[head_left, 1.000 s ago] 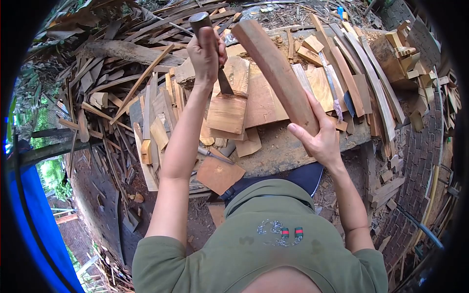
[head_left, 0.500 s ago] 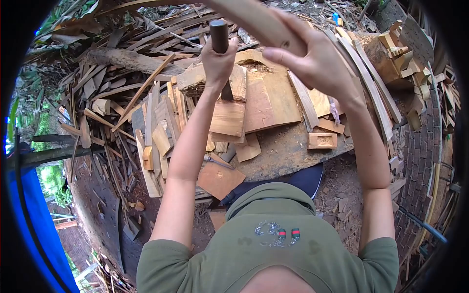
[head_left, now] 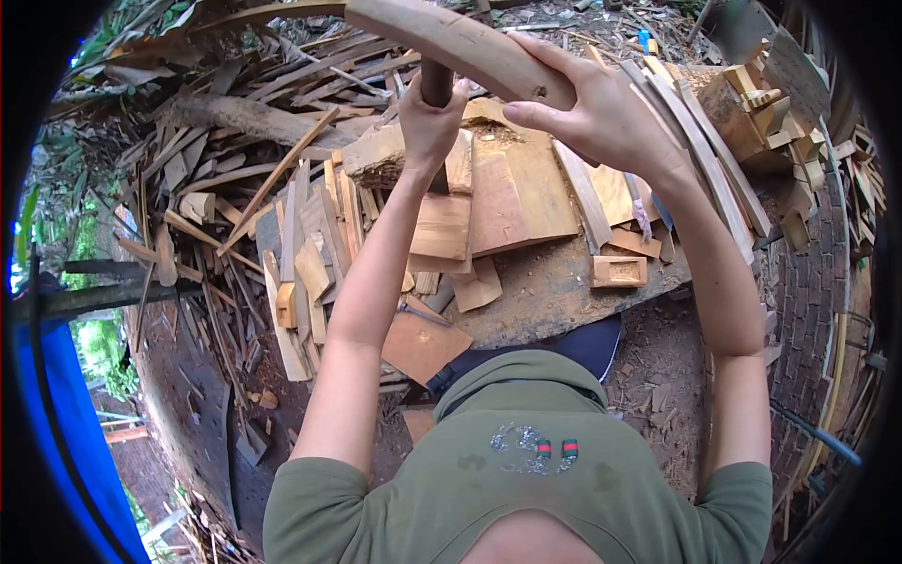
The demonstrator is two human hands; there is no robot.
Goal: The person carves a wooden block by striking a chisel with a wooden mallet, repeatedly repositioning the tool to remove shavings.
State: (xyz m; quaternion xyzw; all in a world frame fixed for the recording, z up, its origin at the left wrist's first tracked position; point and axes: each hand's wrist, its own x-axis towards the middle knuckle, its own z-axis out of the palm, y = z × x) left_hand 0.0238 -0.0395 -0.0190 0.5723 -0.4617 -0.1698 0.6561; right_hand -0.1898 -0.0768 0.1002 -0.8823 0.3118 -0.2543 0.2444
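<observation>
My left hand [head_left: 430,130] is closed round the dark handle of a chisel [head_left: 436,85], held upright. Its blade meets a pale wooden block [head_left: 440,228] below, though the tip is hard to make out. A thick, curved wooden club [head_left: 460,45] is gripped in my right hand [head_left: 615,117], with the thumb along the near side. The club lies across the top of the chisel handle and hides its end; it appears to touch it. Beside the block is a wider, reddish-brown board [head_left: 521,197].
A small wooden piece with a rectangular hollow [head_left: 619,272] lies right of the boards on the worn bench [head_left: 526,310]. Offcuts and strips [head_left: 310,254] pile up on the left. Long slats [head_left: 705,150] and stacked blocks [head_left: 752,113] stand at the right, near a brick surface [head_left: 803,310].
The club in my right hand has come down onto the top of the chisel handle, which showed uncovered before. My left hand has shifted slightly right with the chisel.
</observation>
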